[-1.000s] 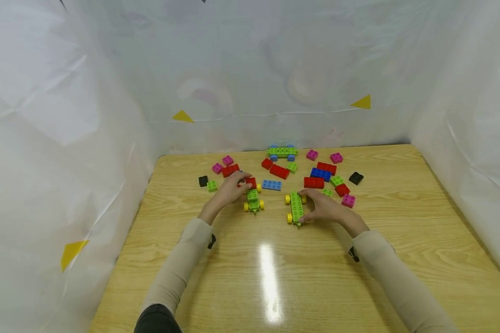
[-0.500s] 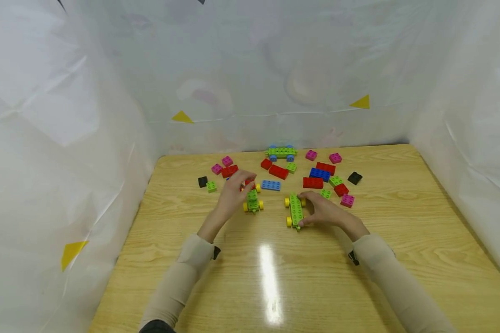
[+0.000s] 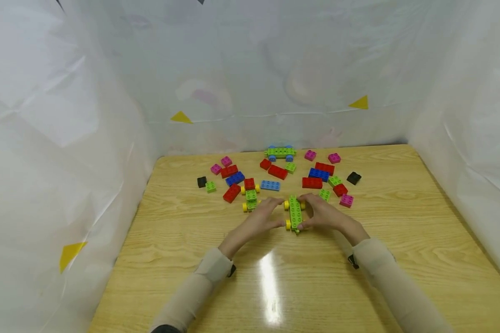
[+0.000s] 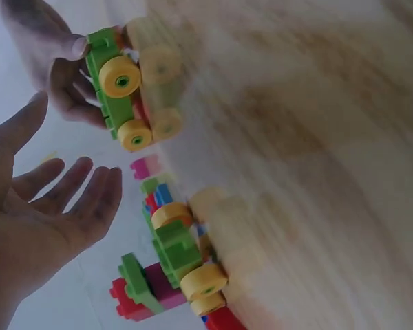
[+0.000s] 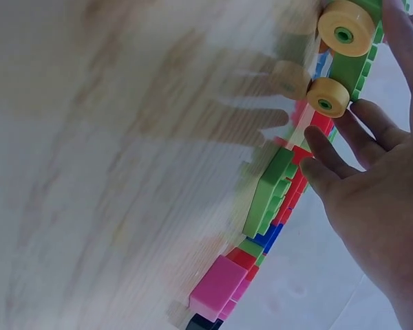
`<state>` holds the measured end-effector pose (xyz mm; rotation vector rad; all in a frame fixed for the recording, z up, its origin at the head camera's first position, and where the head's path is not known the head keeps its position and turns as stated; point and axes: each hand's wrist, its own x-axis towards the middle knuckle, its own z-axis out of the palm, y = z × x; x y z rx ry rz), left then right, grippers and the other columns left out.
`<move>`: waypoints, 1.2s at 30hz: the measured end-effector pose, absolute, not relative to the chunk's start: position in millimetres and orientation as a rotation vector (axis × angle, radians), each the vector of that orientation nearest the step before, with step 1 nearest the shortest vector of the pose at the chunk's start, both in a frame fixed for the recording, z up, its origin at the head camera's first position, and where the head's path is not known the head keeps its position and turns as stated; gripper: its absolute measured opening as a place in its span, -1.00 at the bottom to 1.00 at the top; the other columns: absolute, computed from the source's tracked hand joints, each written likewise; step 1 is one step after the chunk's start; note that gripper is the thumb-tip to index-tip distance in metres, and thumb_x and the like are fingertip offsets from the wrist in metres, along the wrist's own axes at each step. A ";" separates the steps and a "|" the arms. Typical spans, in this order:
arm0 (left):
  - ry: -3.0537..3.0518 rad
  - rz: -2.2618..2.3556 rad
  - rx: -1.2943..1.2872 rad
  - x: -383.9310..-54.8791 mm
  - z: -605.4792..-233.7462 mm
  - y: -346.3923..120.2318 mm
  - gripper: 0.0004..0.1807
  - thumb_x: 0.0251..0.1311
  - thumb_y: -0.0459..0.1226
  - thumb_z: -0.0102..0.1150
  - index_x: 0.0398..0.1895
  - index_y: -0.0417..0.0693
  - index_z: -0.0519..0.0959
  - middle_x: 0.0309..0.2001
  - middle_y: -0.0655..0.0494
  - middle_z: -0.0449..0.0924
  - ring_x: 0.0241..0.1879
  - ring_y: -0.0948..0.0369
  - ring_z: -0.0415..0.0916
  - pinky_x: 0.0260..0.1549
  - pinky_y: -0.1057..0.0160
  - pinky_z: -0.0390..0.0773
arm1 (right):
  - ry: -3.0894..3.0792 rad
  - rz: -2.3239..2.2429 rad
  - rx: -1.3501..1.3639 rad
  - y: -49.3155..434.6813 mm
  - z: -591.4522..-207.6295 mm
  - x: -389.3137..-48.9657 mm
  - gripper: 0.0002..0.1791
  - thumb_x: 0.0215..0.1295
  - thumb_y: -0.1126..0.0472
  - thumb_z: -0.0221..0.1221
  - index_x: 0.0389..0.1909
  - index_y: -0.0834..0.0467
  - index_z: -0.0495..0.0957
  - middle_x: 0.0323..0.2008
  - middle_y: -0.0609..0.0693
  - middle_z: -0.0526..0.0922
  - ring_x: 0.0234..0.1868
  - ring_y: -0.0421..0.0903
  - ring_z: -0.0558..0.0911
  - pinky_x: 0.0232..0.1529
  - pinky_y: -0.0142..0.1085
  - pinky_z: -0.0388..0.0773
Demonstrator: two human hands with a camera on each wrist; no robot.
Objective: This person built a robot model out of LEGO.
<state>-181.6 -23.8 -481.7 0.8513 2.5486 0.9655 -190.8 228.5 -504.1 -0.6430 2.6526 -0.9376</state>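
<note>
My right hand (image 3: 326, 213) grips a green toy car base (image 3: 295, 213) with yellow wheels, thumb at its near end and fingertips at its far end. The base stands on the table, studs up. Just left of it is my left hand (image 3: 259, 218), fingers spread and holding nothing; in the left wrist view a gap shows between that hand (image 4: 55, 199) and the car base (image 4: 113, 86). Behind my left hand stands a second yellow-wheeled car (image 3: 251, 196) with bricks stacked on it, a red one on top in the head view. My left hand partly hides its near wheels.
Loose red (image 3: 232, 193), blue (image 3: 235, 178), pink and green bricks lie in an arc behind my hands. A green car base with blue wheels (image 3: 280, 152) stands at the table's back edge. Black pieces (image 3: 353, 178) lie at both sides. White sheeting (image 3: 275, 69) encloses the table.
My left hand has left the stacked car's red brick and moved right and nearer, beside the car base. My right hand keeps its grip; the base has slid slightly toward me.
</note>
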 end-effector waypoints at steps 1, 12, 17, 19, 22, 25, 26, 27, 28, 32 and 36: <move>2.546 0.954 0.852 -182.9 -484.7 -22.0 -0.24 0.23 -0.07 0.26 0.44 -0.03 0.20 0.35 0.06 0.26 0.32 0.10 0.22 0.22 0.07 0.34 | 2.656 -0.943 -0.648 228.1 -504.1 -190.3 0.04 -0.10 -0.16 0.47 0.31 0.31 0.27 0.29 0.26 0.33 0.33 0.24 0.25 0.29 0.17 0.16; 2.552 0.877 0.868 -192.6 -510.9 -14.8 -0.03 0.08 0.01 0.36 0.50 -0.03 0.08 0.41 0.02 0.17 0.37 0.07 0.16 0.28 0.09 0.26 | 2.655 -0.947 -0.661 226.4 -504.9 -183.1 0.02 -0.09 -0.17 0.46 0.30 0.31 0.28 0.27 0.24 0.35 0.31 0.21 0.29 0.29 0.15 0.18; 2.539 0.840 0.869 -194.1 -508.7 -11.0 0.01 0.05 0.04 0.38 0.50 -0.05 0.07 0.43 0.04 0.15 0.38 0.09 0.13 0.29 0.11 0.24 | 2.656 -0.963 -0.659 225.6 -504.1 -180.3 0.02 -0.08 -0.16 0.46 0.30 0.31 0.28 0.29 0.25 0.34 0.33 0.22 0.26 0.30 0.15 0.16; 2.537 0.810 0.872 -194.7 -508.5 -9.6 0.02 0.05 0.06 0.37 0.50 -0.04 0.06 0.43 0.05 0.14 0.39 0.10 0.13 0.29 0.13 0.24 | 2.655 -0.969 -0.665 225.0 -503.7 -178.7 0.02 -0.08 -0.15 0.46 0.30 0.32 0.28 0.29 0.26 0.34 0.33 0.24 0.25 0.30 0.16 0.15; 2.537 0.777 0.872 -195.1 -508.6 -8.7 0.06 0.02 0.07 0.39 0.51 -0.05 0.04 0.45 0.05 0.12 0.40 0.09 0.11 0.30 0.13 0.23 | 2.658 -0.968 -0.672 224.1 -503.5 -176.7 0.01 -0.08 -0.13 0.47 0.30 0.33 0.28 0.28 0.27 0.34 0.33 0.24 0.26 0.30 0.16 0.15; 2.527 0.759 0.863 -194.9 -508.7 -8.6 0.10 -0.01 0.08 0.41 0.52 -0.03 0.02 0.47 0.05 0.08 0.41 0.06 0.07 0.31 0.08 0.19 | 2.653 -0.969 -0.662 223.4 -503.8 -175.0 0.01 -0.08 -0.12 0.47 0.30 0.33 0.28 0.28 0.26 0.34 0.33 0.23 0.26 0.31 0.15 0.15; 2.523 0.754 0.860 -194.6 -508.8 -8.6 0.11 -0.02 0.09 0.41 0.52 -0.02 0.01 0.47 0.05 0.07 0.42 0.05 0.06 0.32 0.06 0.18 | 2.650 -0.974 -0.657 223.3 -503.8 -174.4 0.01 -0.08 -0.12 0.47 0.30 0.33 0.28 0.28 0.26 0.34 0.34 0.23 0.25 0.31 0.15 0.15; 2.519 0.746 0.857 -194.3 -508.8 -8.6 0.11 -0.02 0.10 0.41 0.52 -0.01 0.00 0.48 0.05 0.05 0.43 0.04 0.05 0.32 0.05 0.17 | 2.645 -0.981 -0.647 223.1 -504.0 -173.9 0.01 -0.08 -0.12 0.47 0.30 0.32 0.28 0.29 0.25 0.33 0.34 0.22 0.25 0.32 0.14 0.14; 2.516 0.738 0.855 -194.2 -509.0 -8.7 0.12 -0.02 0.10 0.41 0.53 0.00 -0.01 0.49 0.06 0.04 0.43 0.03 0.04 0.33 0.04 0.17 | 2.642 -0.985 -0.645 223.0 -504.3 -173.4 0.01 -0.08 -0.13 0.47 0.30 0.32 0.28 0.29 0.25 0.33 0.35 0.23 0.24 0.32 0.15 0.13; 2.503 0.718 0.868 -193.4 -509.9 -8.2 0.11 -0.02 0.13 0.38 0.53 0.03 -0.01 0.49 0.07 0.03 0.44 0.05 0.02 0.33 0.06 0.16 | 2.642 -0.987 -0.641 223.2 -505.6 -171.2 0.02 -0.09 -0.17 0.46 0.31 0.30 0.28 0.30 0.24 0.32 0.36 0.23 0.23 0.32 0.16 0.13; 2.482 0.731 0.887 -192.7 -510.1 -7.5 0.10 -0.02 0.11 0.39 0.52 0.01 0.02 0.49 0.07 0.04 0.44 0.06 0.01 0.33 0.08 0.16 | 2.656 -0.968 -0.654 223.5 -507.8 -169.6 0.04 -0.09 -0.22 0.44 0.31 0.29 0.27 0.31 0.23 0.32 0.35 0.22 0.23 0.31 0.16 0.14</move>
